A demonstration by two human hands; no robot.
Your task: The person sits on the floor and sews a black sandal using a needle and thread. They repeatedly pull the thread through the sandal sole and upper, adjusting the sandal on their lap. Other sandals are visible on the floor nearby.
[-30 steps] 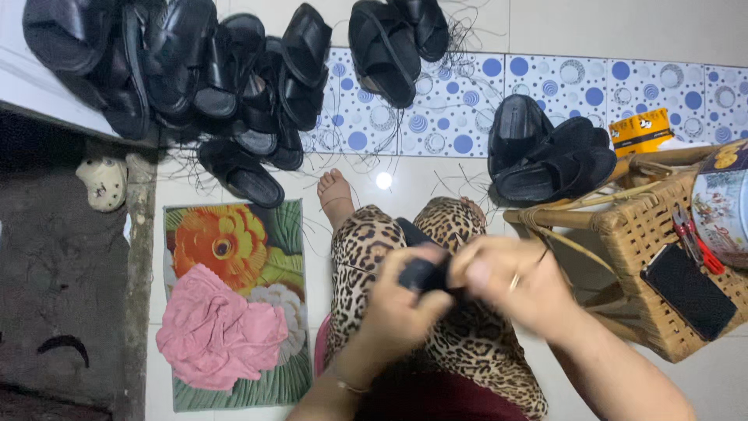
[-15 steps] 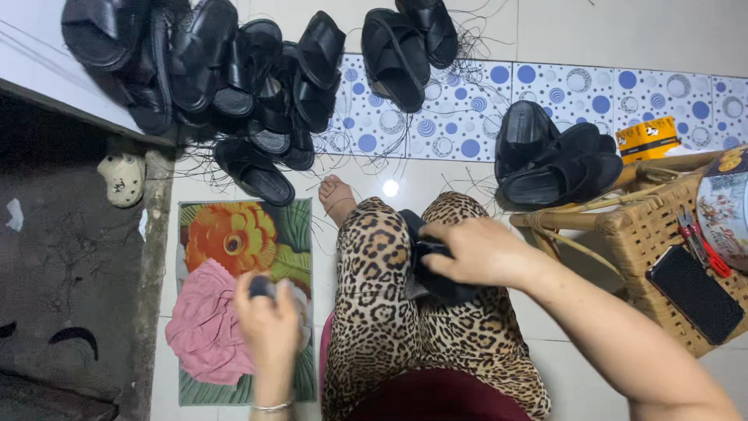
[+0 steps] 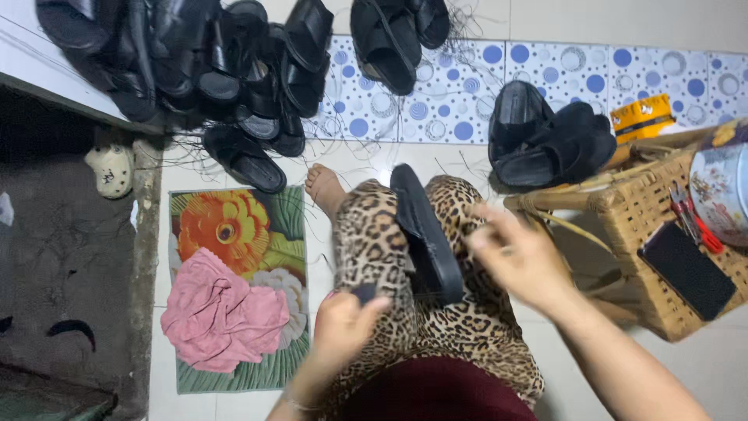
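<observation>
Black sandals are the most numerous things: one heap (image 3: 195,70) lies at the upper left, too tangled to count, two more (image 3: 397,35) lie at the top middle on the dotted tile floor (image 3: 538,70), and two or three are stacked (image 3: 545,144) beside one wicker basket (image 3: 662,226). One flowered mat (image 3: 234,234) carries one crumpled pink cloth (image 3: 222,316). One black sandal (image 3: 425,234) rests on edge across the person's lap, on the leopard-print trousers (image 3: 366,234). The right hand (image 3: 522,257) is just beside the sandal's upper side, fingers loosely spread and blurred, so contact cannot be told. The left hand (image 3: 339,323) is curled, pinching one small dark object (image 3: 365,293) near the sandal's lower end. One dark phone (image 3: 687,269) lies on the basket.
</observation>
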